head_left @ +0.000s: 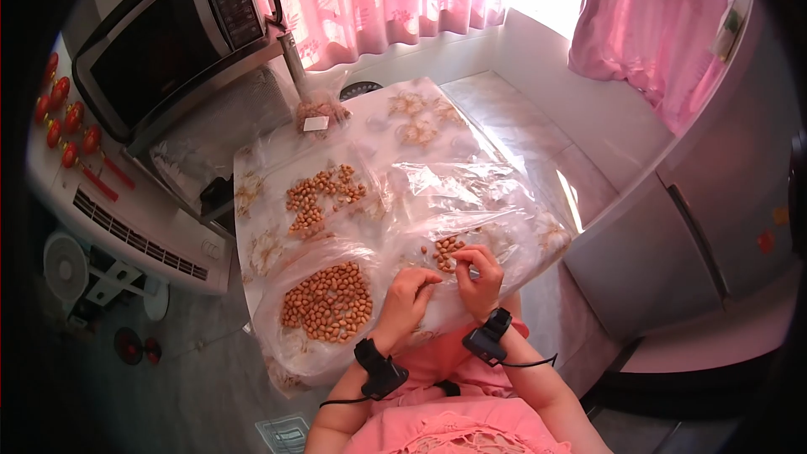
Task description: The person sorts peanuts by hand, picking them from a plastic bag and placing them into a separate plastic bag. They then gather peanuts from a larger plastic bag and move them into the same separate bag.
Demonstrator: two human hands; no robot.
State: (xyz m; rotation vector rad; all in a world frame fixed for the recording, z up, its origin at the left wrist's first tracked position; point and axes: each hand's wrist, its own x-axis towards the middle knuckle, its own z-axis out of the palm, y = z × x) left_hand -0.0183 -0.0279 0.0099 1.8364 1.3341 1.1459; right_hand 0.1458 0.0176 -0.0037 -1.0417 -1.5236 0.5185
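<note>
My left hand [407,301] is at the near side of the table, fingers curled together with the thumb against them. Whatever it may hold is hidden. Close beside it, my right hand [481,284] bends its fingers in a pinch, and anything in that pinch is too small to make out. Just beyond its fingertips, a small group of reddish-brown peanuts [445,253] lies on a clear plastic bag [513,235]. Left of my left hand, an open plastic bag [273,338] holds a large heap of peanuts [329,303]. Farther back is a scattered batch of peanuts [313,199] on plastic.
A flower-patterned cover lies on the table [412,118]. At its back edge sits a filled plastic bag [321,115] with a white label. A microwave [160,42] stands on a rack at the left. A grey refrigerator [664,244] is to the right.
</note>
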